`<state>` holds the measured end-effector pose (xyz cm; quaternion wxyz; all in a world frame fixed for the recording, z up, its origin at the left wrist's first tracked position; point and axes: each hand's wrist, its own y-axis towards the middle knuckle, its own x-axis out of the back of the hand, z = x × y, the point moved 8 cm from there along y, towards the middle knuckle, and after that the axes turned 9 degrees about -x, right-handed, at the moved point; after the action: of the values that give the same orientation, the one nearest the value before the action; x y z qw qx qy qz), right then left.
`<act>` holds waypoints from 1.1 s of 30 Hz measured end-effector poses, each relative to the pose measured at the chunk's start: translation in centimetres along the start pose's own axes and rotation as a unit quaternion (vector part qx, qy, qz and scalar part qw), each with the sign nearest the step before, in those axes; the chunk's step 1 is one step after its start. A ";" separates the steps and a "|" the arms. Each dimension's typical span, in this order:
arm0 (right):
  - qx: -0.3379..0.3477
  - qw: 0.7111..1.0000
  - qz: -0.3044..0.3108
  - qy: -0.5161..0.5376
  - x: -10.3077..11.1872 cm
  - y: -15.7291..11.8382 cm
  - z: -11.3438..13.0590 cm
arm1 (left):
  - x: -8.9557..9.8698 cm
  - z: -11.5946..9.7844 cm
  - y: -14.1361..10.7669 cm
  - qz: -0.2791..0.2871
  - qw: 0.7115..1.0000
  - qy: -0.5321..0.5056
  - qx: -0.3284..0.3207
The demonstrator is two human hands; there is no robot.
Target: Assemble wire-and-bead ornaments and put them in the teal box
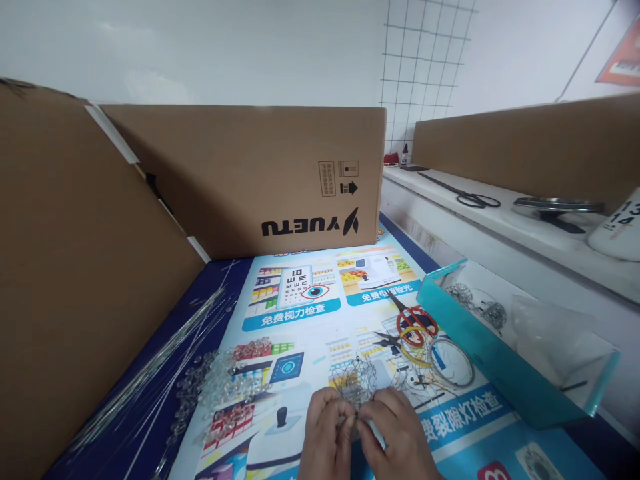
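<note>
My left hand [329, 427] and my right hand [393, 427] meet at the front middle, fingertips pinched close together. Between and just beyond them is a tangled wire piece with beads [356, 379], whose near end reaches my fingertips. Both hands are closed on it; the exact spot they grip is hidden by the fingers. To the right lie red-handled scissors [416, 324], pliers with yellow handles [413, 347], loose wire bits [417, 379] and a ring-shaped coil [453, 362]. Clear beads [225, 380] are heaped on the left.
Long thin wires [160, 360] lie at the left. A teal box [500, 367] with wire balls and a plastic bag stands right. Cardboard panels [240, 173] rise behind and left. Black scissors [470, 197] rest on the white ledge [450, 193].
</note>
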<state>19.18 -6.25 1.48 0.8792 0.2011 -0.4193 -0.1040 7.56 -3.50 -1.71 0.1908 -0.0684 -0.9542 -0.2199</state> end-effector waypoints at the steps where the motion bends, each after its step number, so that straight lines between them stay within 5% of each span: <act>1: 0.000 1.000 0.000 0.001 0.0 0.0 0.0 | 0.0 0.0 0.0 0.001 1.000 0.002 -0.001; 14: 0.020 1.000 -0.017 -0.007 0.5 0.2 0.6 | 0.2 -2.1 0.6 0.046 0.968 0.203 -0.136; 22: 0.023 0.999 -0.025 -0.016 0.5 0.0 0.6 | -0.2 -2.8 0.7 0.072 0.954 0.242 -0.163; 27: 0.020 0.999 -0.034 -0.034 0.4 -0.1 0.6 | -0.4 -2.2 0.5 0.066 0.970 0.196 -0.127; 33: 0.032 0.998 -0.048 -0.011 1.1 -0.1 1.0 | -0.7 -0.8 0.6 0.077 0.996 -0.023 -0.038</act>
<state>19.08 -7.01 2.70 0.8614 0.2481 -0.4221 -0.1351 8.61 -3.30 -1.09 0.1821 -0.1543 -0.9413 -0.2386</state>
